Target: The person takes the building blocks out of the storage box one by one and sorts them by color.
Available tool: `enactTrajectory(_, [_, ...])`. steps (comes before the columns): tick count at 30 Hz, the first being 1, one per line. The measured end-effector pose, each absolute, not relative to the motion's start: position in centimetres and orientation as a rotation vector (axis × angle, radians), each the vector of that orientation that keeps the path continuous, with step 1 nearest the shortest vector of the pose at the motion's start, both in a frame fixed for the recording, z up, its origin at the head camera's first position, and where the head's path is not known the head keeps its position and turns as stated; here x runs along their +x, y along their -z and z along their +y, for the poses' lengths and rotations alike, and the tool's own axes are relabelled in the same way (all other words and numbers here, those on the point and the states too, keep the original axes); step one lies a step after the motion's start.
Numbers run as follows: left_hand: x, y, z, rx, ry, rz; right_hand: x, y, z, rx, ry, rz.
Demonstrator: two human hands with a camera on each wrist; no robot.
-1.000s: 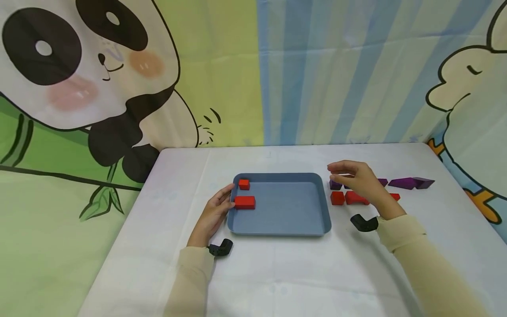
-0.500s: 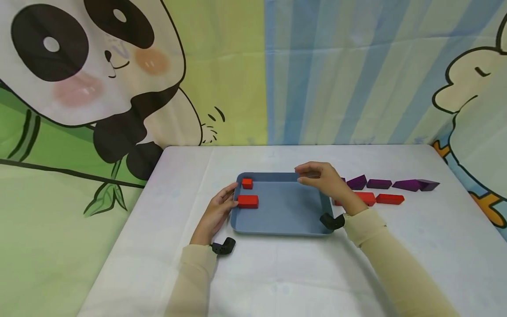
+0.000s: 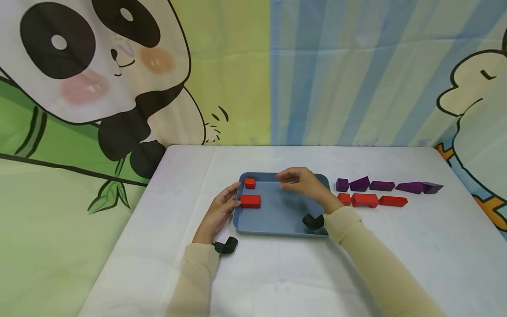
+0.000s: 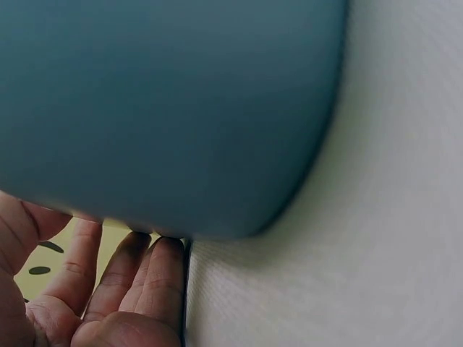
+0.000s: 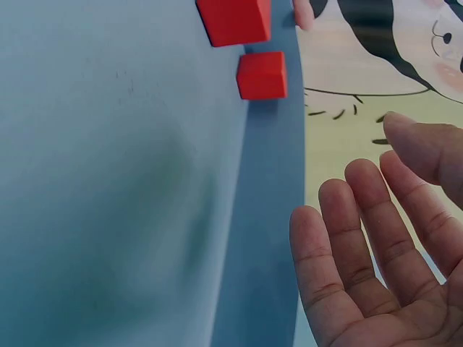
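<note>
A blue-grey tray (image 3: 277, 225) lies on the table with a small red block (image 3: 250, 183) in its far left corner and a larger red block (image 3: 250, 201) nearer by the left side. My left hand (image 3: 215, 215) touches the tray's left rim from outside, its fingertips against the edge in the left wrist view. Above the tray's far right part hovers my right hand (image 3: 305, 182), fingers loosely bent and holding nothing. In the right wrist view its fingers (image 5: 354, 231) are spread beside the small red block (image 5: 262, 75).
Right of the tray, purple blocks form a row, among them a cube (image 3: 342, 185) and a flat bar (image 3: 382, 186). Before them lie red blocks: a small one (image 3: 344, 199), a bridge-shaped one (image 3: 365, 200) and a bar (image 3: 393, 201). A printed cloth (image 3: 229, 79) hangs behind the table.
My right hand has moved left from above the block rows to over the tray, uncovering the blocks. The left hand stays at the tray's left rim. The head view has shifted slightly.
</note>
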State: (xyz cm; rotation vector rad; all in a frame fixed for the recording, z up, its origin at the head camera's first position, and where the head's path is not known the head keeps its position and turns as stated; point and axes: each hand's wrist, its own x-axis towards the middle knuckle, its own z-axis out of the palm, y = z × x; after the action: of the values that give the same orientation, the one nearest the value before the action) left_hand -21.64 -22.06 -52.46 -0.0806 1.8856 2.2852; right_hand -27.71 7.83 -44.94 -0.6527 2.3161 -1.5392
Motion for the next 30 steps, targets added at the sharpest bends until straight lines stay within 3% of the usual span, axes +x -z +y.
enactTrajectory(30, [-21.5,52.1,-22.0,-0.033,-2.302,1.865,-28.0,46.8,1.2,-0.773,1.2,2.221])
